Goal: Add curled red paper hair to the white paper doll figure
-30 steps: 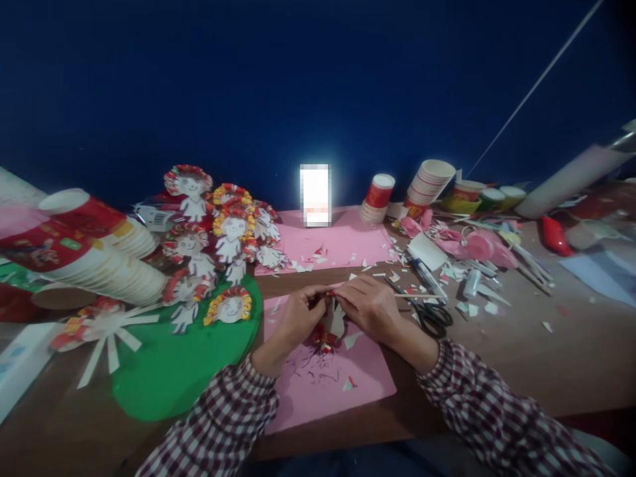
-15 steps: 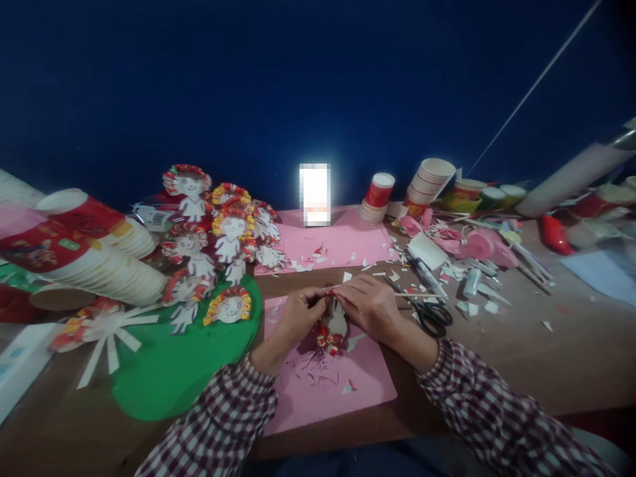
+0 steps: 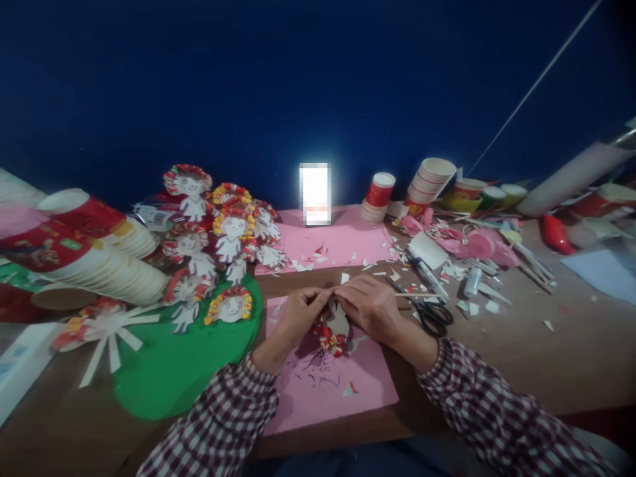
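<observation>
Over a pink sheet [image 3: 348,404], both hands are closed around a cut-open paper cup piece [image 3: 340,324] with a pale round middle and red-and-yellow curled strips hanging below. My left hand [image 3: 298,317] pinches its upper edge between thumb and fingers. Fingertips nearly meeting the left ones, my right hand [image 3: 371,308] grips a thin wooden stick [image 3: 410,295] whose end sticks out to the right. The strip at the fingertips is mostly hidden by the fingers. Black scissors [image 3: 433,317] lie just right of my right hand.
Left, finished paper dolls [image 3: 233,232] with curled hair stand by a green board [image 3: 163,384], near stacked paper cups [image 3: 109,268] and a cup cut into white strips [image 3: 113,348]. Behind are a pink sheet with scraps and a cup stack [image 3: 430,182]. A marker [image 3: 430,278] and glue bottle [image 3: 473,283] lie right.
The fingers of both hands have shifted slightly at the top edge of the cup piece, and its curls have turned and moved a little to the right. The rest looks the same.
</observation>
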`<act>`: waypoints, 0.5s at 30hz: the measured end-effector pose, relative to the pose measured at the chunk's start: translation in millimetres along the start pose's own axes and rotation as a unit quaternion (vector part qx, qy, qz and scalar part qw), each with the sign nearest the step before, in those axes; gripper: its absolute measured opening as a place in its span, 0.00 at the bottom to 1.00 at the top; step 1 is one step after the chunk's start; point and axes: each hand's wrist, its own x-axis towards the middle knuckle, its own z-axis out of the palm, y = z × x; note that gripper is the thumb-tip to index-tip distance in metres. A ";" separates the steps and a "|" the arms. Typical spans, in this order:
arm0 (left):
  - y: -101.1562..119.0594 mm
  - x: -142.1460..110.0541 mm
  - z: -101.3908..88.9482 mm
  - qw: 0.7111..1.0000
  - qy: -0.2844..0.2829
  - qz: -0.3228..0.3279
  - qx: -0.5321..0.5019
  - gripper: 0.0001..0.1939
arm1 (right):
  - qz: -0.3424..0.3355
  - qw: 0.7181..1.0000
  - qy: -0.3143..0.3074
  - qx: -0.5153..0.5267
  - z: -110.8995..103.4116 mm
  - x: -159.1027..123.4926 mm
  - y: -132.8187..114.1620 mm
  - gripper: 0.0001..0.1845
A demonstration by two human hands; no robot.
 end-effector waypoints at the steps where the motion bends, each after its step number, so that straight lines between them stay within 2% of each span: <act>1: -0.2 0.3 -0.1 1.000 0.001 0.004 0.006 0.19 | -0.001 1.000 0.001 0.000 0.3 -0.1 -0.1 0.08; 15: -3.5 1.2 1.1 1.000 0.003 -0.004 -0.006 0.16 | 0.003 1.000 -0.008 -0.006 1.2 -0.2 -0.4 0.09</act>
